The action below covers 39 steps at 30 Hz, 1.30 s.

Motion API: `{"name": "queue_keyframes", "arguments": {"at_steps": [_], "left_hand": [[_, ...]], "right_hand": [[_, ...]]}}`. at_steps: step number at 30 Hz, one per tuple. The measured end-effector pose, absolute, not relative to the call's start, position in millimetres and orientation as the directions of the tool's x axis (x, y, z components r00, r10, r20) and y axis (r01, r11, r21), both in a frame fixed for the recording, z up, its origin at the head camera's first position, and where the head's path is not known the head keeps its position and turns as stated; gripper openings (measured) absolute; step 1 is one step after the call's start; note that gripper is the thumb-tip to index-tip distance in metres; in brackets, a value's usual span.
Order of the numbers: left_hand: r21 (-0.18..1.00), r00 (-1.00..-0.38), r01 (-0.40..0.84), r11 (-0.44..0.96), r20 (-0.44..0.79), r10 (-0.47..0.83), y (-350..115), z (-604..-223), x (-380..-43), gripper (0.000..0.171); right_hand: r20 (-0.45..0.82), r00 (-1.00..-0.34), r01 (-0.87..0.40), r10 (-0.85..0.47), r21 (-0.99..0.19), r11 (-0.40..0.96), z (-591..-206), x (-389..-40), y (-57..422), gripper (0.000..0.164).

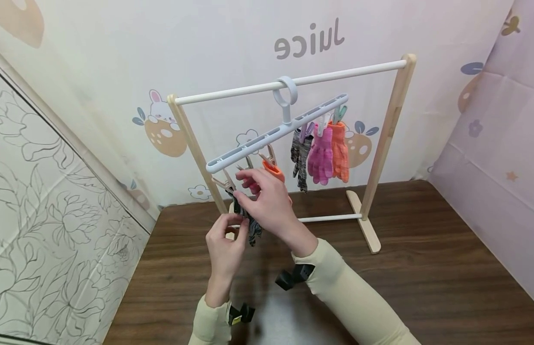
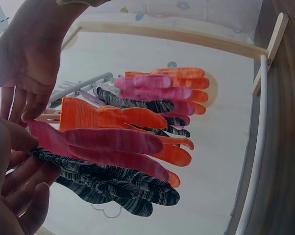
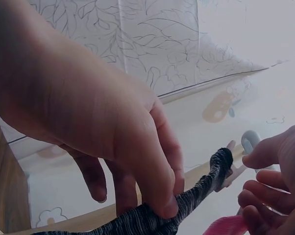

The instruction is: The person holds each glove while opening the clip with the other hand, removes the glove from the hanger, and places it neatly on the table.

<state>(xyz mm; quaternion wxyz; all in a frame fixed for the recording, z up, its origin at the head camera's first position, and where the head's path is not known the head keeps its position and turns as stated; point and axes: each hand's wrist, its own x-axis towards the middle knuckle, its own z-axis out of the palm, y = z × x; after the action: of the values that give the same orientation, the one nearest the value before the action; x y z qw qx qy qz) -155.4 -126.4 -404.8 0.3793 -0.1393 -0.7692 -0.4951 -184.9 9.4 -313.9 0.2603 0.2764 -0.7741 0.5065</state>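
- Head view: left hand point(image 1: 225, 244) pinches the black-grey glove point(image 1: 254, 233), thumb against fingers.
- Above this grip, a peg point(image 1: 226, 183) clips the glove.
- Right hand point(image 1: 272, 203), thumb and fingers parted, beside the peg.

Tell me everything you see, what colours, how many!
Flat wooden table: one, dark brown, underneath
Wooden rod rack: one, pale wood and white, on the table
Long hooked hanger: one, bluish grey, on the rack
Small clip pegs: six, purple, white, green, some brownish, along the hanger
Striped knit gloves: two, black and grey, one each hanger half
Pink knit gloves: two, pink, one each half
Orange knit gloves: two, orange, one each half
Printed cartoon sheeting: count unclear, whitish, behind the rack
Printed flower panel: one, white, left
Left hand: one, bare, pinching the left striped glove
Right hand: one, bare, beside that glove's peg
Sleeves: two, cream, below the hands
Boxy cameras: two, black, beside the sleeves
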Motion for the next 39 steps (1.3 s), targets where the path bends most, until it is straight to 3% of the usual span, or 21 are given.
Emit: {"name": "queue_keyframes", "arguments": {"at_steps": [10, 27, 39], "left_hand": [[0.666, -0.680, 0.595, 0.450, 0.716, -0.161, -128, -403, -154, 0.005], [0.704, -0.703, 0.562, 0.435, 0.683, -0.199, -125, -404, -148, 0.005], [0.713, -0.723, 0.560, 0.421, 0.669, -0.171, -119, -406, -147, 0.004]], "right_hand": [[0.730, -0.669, -0.723, -0.139, -0.597, 0.348, -310, -187, 0, 0.030], [0.727, -0.683, -0.689, -0.076, -0.606, 0.397, -310, -187, -16, 0.040], [0.734, -0.678, -0.691, -0.048, -0.613, 0.383, -313, -189, -17, 0.034]]}}
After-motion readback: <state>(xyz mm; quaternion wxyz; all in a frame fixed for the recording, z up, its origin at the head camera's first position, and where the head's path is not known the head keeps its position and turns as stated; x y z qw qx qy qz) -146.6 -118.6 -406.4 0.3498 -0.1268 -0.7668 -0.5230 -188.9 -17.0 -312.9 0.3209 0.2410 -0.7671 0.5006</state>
